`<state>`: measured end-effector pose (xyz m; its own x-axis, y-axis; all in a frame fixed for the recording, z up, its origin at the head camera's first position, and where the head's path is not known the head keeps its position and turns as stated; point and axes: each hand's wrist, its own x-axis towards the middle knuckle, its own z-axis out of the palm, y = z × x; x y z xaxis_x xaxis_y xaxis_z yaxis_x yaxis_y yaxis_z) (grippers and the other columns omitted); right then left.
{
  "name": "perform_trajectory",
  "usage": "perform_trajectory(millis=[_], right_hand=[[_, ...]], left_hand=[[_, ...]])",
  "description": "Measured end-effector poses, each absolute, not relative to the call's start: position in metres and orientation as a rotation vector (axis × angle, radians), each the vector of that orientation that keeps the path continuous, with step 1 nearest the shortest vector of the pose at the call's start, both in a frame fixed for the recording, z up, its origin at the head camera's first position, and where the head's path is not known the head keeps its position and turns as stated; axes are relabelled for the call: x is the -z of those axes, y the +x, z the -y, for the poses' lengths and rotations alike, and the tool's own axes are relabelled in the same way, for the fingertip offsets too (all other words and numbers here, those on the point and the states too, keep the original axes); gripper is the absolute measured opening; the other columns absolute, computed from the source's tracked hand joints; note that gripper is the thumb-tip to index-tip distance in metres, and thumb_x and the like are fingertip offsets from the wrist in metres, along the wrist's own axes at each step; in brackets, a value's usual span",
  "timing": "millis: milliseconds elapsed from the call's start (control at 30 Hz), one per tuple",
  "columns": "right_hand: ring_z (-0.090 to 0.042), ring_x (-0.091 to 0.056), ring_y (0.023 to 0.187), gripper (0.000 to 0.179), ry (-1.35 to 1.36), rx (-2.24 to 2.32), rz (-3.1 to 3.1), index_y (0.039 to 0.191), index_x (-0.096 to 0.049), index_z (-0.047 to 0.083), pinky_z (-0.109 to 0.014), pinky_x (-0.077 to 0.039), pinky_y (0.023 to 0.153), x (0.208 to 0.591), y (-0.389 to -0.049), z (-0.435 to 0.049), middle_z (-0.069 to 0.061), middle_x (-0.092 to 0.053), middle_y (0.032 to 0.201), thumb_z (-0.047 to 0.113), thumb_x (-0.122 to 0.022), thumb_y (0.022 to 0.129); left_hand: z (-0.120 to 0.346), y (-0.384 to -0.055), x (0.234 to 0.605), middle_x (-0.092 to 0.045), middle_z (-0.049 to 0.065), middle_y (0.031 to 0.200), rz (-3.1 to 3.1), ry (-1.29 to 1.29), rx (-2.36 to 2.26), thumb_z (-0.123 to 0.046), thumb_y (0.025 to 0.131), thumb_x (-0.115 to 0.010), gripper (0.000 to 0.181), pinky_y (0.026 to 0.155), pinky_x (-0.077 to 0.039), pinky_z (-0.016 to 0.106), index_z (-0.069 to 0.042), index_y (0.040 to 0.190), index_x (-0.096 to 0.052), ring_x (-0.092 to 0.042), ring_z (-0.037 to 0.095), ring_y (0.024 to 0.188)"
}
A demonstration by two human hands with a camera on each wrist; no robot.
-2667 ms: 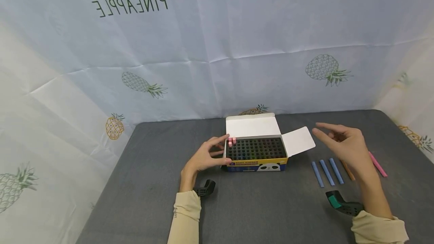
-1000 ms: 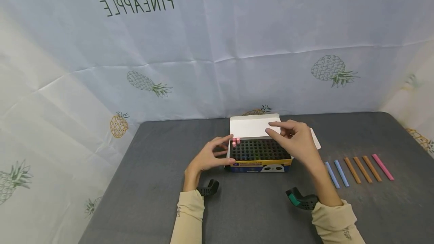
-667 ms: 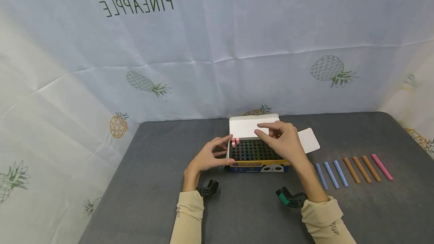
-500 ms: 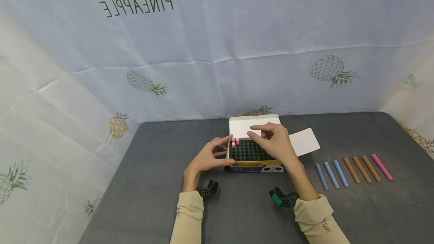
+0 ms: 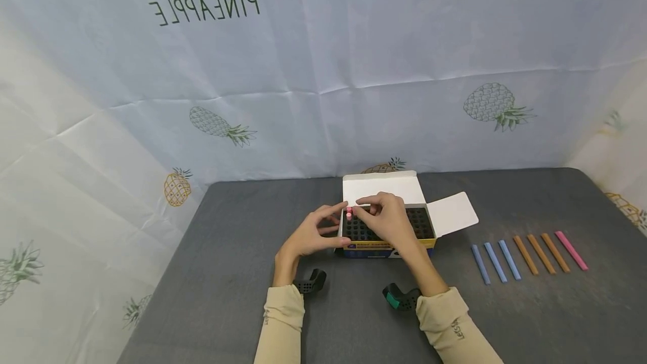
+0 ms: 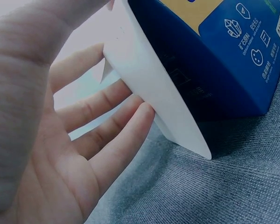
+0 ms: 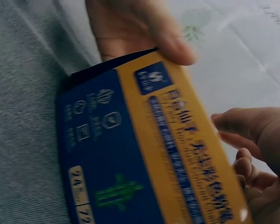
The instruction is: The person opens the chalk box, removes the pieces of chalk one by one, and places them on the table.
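My left hand point(image 5: 311, 233) grips the left end of a blue and yellow chalk box point(image 7: 130, 154), thumb at the front corner, index finger at the back. In the left wrist view its other fingers point(image 6: 140, 119) lie against the white end flap point(image 6: 144, 79). Above the box's black holed insert point(image 5: 419, 222), my right hand point(image 5: 388, 219) has thumb and index tips right at the pink chalks. Two pink chalk ends point(image 5: 349, 216) show at the left back of the insert; a third is hidden by these fingertips, and I cannot tell if they pinch it.
To the right on the dark grey table point(image 5: 227, 274) lie blue chalks point(image 5: 495, 263), orange chalks point(image 5: 541, 254) and a pink chalk point(image 5: 571, 250) in a row. The box's lid point(image 5: 384, 187) and right flap point(image 5: 452, 213) stand out open. A pineapple-print cloth point(image 5: 323, 72) hangs behind.
My right hand has travelled left from beside the chalk row to the pink chalks in the box. One second ago it was over the box's right end. My left hand stays put.
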<state>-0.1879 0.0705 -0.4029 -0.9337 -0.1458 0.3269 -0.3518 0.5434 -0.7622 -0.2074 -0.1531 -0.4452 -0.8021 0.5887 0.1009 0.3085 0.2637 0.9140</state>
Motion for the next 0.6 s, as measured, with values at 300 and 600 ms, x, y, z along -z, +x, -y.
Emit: perform_trajectory(millis=[300, 600], right_hand=[[-0.013, -0.038, 0.055, 0.015, 0.391, -1.201, 2.581, 0.099, -0.083, 0.002, -0.022, -0.03, 0.052, 0.4098, -0.1868, -0.0629, -0.005, -0.05, 0.063, 0.013, -0.08, 0.089], [-0.013, -0.038, 0.056, 0.01, 0.414, -1.179, 2.573, 0.095, -0.083, 0.002, -0.022, -0.03, 0.052, 0.4099, -0.1875, -0.0608, -0.005, -0.051, 0.064, 0.009, -0.079, 0.089]], left_hand=[[0.1527, -0.2073, 0.4443, -0.054, 0.016, 0.127, -2.269, 0.818, -1.562, -0.032, 0.088, -0.082, 0.081, 0.112, -0.055, 0.038, -0.018, 0.158, -0.043, -0.055, 0.029, 0.123], [0.1528, -0.2078, 0.4455, -0.054, 0.016, 0.125, -2.275, 0.82, -1.555, -0.03, 0.089, -0.082, 0.08, 0.112, -0.055, 0.039, -0.017, 0.157, -0.043, -0.055, 0.027, 0.122]])
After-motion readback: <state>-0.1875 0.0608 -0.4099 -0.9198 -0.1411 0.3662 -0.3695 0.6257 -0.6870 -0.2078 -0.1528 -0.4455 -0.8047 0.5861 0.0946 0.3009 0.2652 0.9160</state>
